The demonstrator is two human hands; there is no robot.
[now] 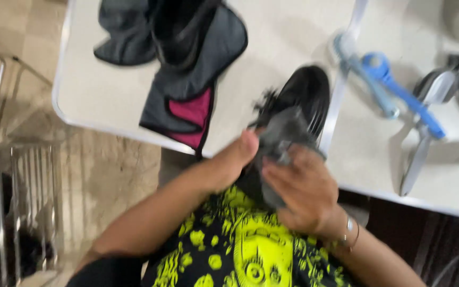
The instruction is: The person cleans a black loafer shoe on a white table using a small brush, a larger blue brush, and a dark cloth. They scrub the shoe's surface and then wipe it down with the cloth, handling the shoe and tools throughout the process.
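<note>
The left hand point(229, 165) grips a black shoe point(301, 98) over the table's point(107, 95) near edge, toe pointing away; the right hand point(304, 191) clenches a grey cloth point(282, 135) against its upper, nearer the heel.

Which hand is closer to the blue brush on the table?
The right hand. It presses a grey cloth on the black shoe, beside the blue brush; the left hand is farther left.
</note>
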